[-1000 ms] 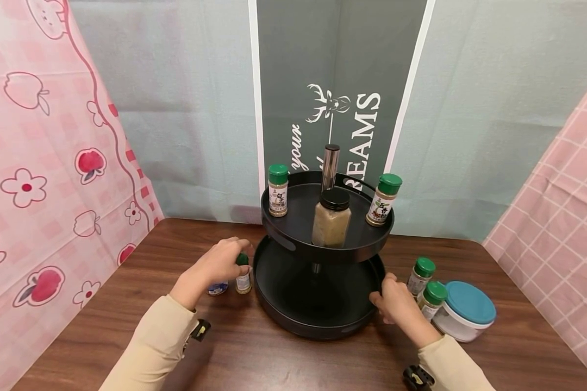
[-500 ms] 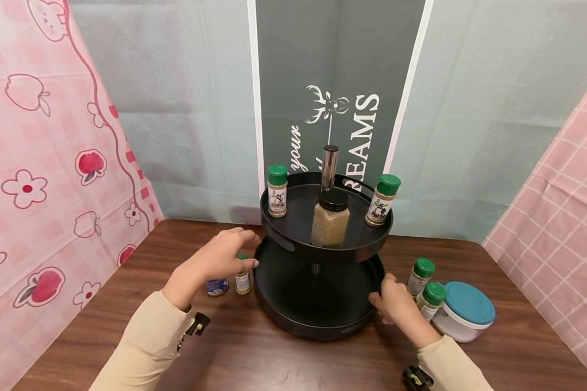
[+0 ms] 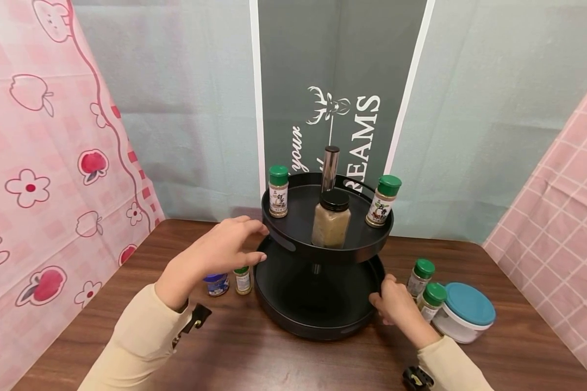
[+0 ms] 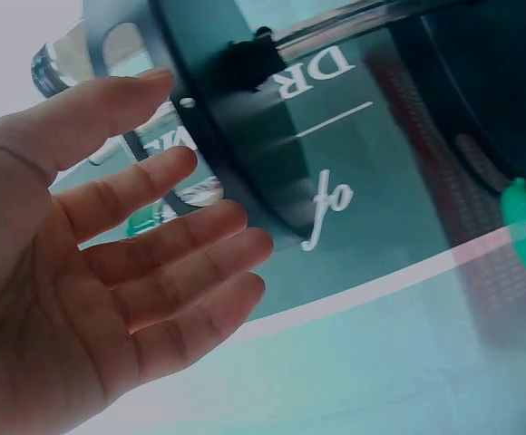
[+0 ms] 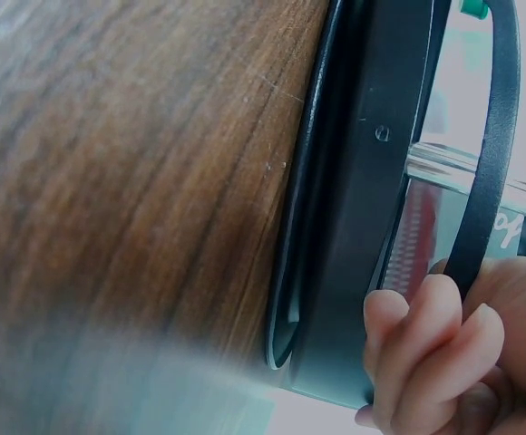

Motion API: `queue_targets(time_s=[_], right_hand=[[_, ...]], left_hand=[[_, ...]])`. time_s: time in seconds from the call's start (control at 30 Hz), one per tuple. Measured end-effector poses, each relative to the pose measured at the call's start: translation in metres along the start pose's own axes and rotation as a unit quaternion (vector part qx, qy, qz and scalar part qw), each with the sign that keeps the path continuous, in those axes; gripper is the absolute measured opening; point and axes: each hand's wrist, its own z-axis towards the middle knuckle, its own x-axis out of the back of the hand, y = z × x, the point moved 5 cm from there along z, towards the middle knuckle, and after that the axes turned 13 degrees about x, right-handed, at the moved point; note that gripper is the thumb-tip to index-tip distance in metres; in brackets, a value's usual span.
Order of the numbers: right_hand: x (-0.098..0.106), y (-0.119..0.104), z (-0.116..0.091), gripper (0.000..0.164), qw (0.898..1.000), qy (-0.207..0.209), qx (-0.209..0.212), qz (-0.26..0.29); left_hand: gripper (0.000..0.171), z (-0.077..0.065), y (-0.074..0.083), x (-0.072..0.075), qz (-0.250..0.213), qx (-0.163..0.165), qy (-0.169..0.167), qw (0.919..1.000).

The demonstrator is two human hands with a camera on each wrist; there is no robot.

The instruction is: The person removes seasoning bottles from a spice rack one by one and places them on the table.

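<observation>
A black two-tier round tray stand (image 3: 318, 328) stands mid-table. My left hand (image 3: 215, 252) hovers at the upper tier's left edge, fingers spread and apart from the thumb. In the left wrist view that hand (image 4: 127, 245) shows a bare palm; whether fingertips touch the rim I cannot tell. With curled fingers, my right hand (image 3: 396, 304) grips the lower tier's right rim, round its handle (image 5: 491, 154) in the right wrist view. The upper tier bears a white-labelled green-capped spice bottle (image 3: 278, 195), another green-capped bottle (image 3: 382, 203) and a black-lidded jar (image 3: 330, 224).
Below my left hand stand a blue-lidded jar (image 3: 217, 284) and a small green-capped bottle (image 3: 243, 282). Right of the stand are two green-capped bottles, a nearer one (image 3: 431, 300) and a farther one (image 3: 419, 278), beside a blue-lidded tub (image 3: 464, 315). Fabric (image 3: 469, 136) hangs behind.
My left hand has risen from over the small green-capped bottle to the upper tier's left edge, its fingers spreading wider. My right hand stays on the rim.
</observation>
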Motion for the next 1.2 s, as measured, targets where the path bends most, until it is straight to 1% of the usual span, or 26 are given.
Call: queue_targets(time_s=[0.17, 0.33, 0.53, 0.67, 0.9, 1.07, 1.2], right_hand=[[0.000, 0.000, -0.001, 0.064, 1.000, -0.002, 0.000, 0.003], [0.001, 0.000, 0.000, 0.065, 1.000, -0.004, 0.001, -0.001], [0.001, 0.000, 0.000, 0.064, 1.000, -0.006, 0.000, 0.001], [0.000, 0.000, 0.000, 0.064, 1.000, -0.005, -0.002, 0.001], [0.000, 0.000, 0.000, 0.059, 1.000, -0.002, -0.007, -0.001], [0.000, 0.000, 0.000, 0.056, 1.000, -0.002, -0.001, -0.001], [0.001, -0.001, 0.001, 0.054, 1.000, -0.002, 0.002, -0.003]], left_hand=[[0.034, 0.001, 0.010, 0.011, 0.007, -0.014, 0.013, 0.9998], [0.032, 0.003, 0.019, 0.019, 0.002, -0.026, 0.025, 0.9993], [0.032, 0.007, 0.027, 0.029, -0.011, -0.026, 0.029, 0.9992], [0.031, 0.012, 0.033, 0.036, -0.008, -0.030, 0.039, 0.9987], [0.032, 0.022, 0.039, 0.042, -0.002, -0.046, 0.044, 0.9980], [0.039, 0.028, 0.043, 0.045, -0.009, -0.043, 0.040, 0.9982], [0.043, 0.034, 0.047, 0.047, -0.011, -0.039, 0.046, 0.9981]])
